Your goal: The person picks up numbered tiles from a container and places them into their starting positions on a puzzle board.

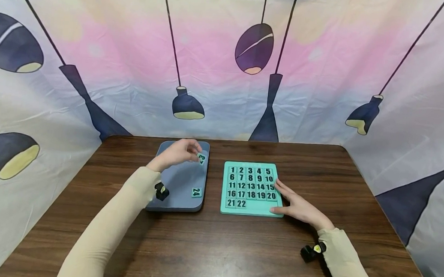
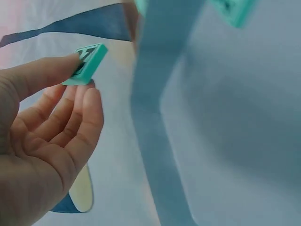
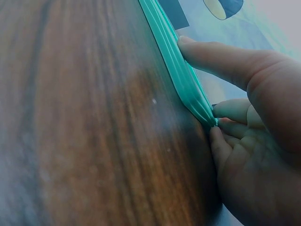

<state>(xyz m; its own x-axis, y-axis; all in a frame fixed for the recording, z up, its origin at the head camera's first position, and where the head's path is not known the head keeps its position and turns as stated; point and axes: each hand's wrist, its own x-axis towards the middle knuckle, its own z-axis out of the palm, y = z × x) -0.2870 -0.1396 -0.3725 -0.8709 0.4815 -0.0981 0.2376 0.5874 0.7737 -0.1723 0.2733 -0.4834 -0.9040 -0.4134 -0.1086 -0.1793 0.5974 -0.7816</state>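
Above the far right part of the blue-grey tray [image 1: 181,174], my left hand [image 1: 180,152] pinches a small green number tile [image 1: 201,158] between thumb and fingertips. The left wrist view shows this tile [image 2: 89,63] tilted, its digits partly covered by the thumb. Another tile, marked 24 [image 1: 196,192], lies turned sideways in the tray. My right hand [image 1: 302,208] rests at the right side of the mint-green number board [image 1: 255,210], thumb near its lower right corner and fingers along its edge. Rows of tiles, 1 through 22, sit in the board.
Tray and board stand side by side on a dark wooden table [image 1: 206,249], with a narrow strip of wood between them. Behind the table hangs a cloth [image 1: 219,61] printed with lamps. Each wrist wears a small black camera [image 1: 161,191].
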